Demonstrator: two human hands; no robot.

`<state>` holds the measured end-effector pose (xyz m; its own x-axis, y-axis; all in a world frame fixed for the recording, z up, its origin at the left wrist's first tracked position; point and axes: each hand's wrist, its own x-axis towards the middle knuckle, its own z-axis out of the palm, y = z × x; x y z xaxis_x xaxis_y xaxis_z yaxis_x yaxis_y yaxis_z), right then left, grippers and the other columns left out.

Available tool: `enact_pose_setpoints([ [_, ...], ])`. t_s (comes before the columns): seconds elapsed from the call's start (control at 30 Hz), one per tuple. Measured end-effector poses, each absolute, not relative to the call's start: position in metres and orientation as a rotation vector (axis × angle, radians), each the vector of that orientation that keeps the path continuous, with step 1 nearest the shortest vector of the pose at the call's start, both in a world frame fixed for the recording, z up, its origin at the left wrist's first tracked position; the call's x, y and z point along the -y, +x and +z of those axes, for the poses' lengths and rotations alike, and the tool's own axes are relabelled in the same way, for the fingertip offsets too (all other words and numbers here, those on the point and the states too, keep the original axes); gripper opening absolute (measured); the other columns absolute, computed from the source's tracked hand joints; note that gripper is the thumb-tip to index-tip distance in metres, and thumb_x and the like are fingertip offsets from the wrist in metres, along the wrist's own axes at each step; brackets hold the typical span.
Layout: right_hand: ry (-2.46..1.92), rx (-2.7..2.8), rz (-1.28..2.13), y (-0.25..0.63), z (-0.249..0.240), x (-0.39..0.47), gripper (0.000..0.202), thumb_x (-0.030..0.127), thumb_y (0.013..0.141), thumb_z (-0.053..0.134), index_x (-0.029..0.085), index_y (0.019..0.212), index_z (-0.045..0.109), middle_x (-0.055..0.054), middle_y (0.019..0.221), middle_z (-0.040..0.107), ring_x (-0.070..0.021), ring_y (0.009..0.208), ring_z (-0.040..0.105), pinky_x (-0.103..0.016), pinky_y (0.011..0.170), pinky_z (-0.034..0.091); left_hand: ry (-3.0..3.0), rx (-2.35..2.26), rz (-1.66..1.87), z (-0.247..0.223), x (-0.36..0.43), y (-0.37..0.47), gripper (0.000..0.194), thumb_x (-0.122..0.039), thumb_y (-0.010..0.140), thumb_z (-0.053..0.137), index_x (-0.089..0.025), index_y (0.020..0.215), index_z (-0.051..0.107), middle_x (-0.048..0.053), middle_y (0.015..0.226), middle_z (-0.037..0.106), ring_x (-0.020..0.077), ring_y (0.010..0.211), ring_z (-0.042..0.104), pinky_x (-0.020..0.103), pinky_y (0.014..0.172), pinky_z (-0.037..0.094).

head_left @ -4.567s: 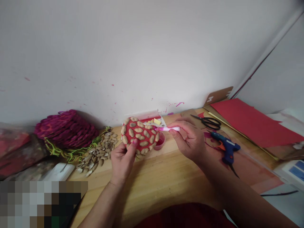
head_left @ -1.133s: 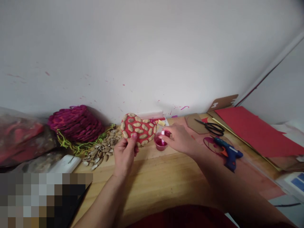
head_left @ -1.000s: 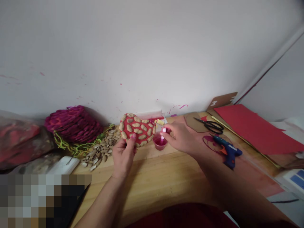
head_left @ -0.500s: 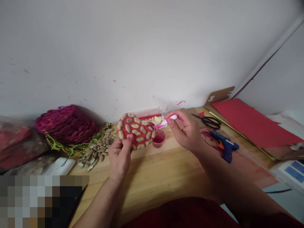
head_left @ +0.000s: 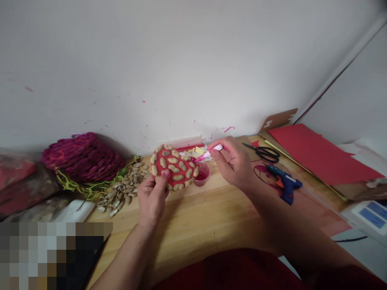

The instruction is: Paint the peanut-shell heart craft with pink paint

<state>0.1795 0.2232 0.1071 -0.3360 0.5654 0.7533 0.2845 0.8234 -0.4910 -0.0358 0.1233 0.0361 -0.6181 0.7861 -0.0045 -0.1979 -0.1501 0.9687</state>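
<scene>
My left hand grips the lower left edge of a red disc covered with peanut shells, its thumb on the front face. The disc is tilted up above the table. In my right hand is a white-handled paintbrush, pinched between thumb and fingers. Its pink-stained tip meets the disc's right edge, where a shell is coloured magenta. Just behind and below the disc stands a small clear cup of pink-red paint, partly covered by the disc.
On the left are a stack of magenta-painted discs, loose peanut shells and a white device. To the right lie black scissors, a blue glue gun and red sheets. A wall rises behind the wooden table.
The brush tip stays at the disc's right edge, with only a slight shift of my right hand. The whole view has moved a little.
</scene>
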Motion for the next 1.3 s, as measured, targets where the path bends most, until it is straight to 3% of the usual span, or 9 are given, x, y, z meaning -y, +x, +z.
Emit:
enact_pose_setpoints([
  [0.67,-0.560,2.040,0.338,0.179,0.108,-0.221,0.011,0.027,0.104,0.058,0.026,0.098,0.067,-0.004,0.094,0.076,-0.0223,0.094,0.068,-0.040,0.086,0.051,0.729,-1.489,1.852,0.033,-0.124,-0.038,0.038,-0.050,0.074,0.087,-0.022,0.066,0.063,-0.002,0.051,0.052,0.0127,0.048,0.046,0.024,0.044,0.032],
  [0.9,-0.545,2.057,0.300,0.181,0.109,-0.221,0.011,0.025,0.103,0.058,0.026,0.097,0.067,-0.003,0.092,0.077,-0.0226,0.093,0.067,-0.041,0.086,0.051,0.697,-1.439,1.874,0.035,-0.125,-0.038,0.040,-0.047,0.075,0.088,-0.020,0.063,0.061,-0.004,0.052,0.049,0.0086,0.047,0.038,0.022,0.044,0.030],
  [1.3,-0.520,2.017,0.298,0.182,0.111,-0.225,0.010,0.024,0.102,0.059,0.026,0.096,0.066,-0.002,0.090,0.076,-0.0216,0.091,0.068,-0.039,0.084,0.051,0.633,-1.382,1.896,0.045,-0.125,-0.034,0.037,-0.045,0.070,0.090,-0.018,0.069,0.066,-0.005,0.054,0.052,0.0065,0.045,0.038,0.019,0.043,0.029],
])
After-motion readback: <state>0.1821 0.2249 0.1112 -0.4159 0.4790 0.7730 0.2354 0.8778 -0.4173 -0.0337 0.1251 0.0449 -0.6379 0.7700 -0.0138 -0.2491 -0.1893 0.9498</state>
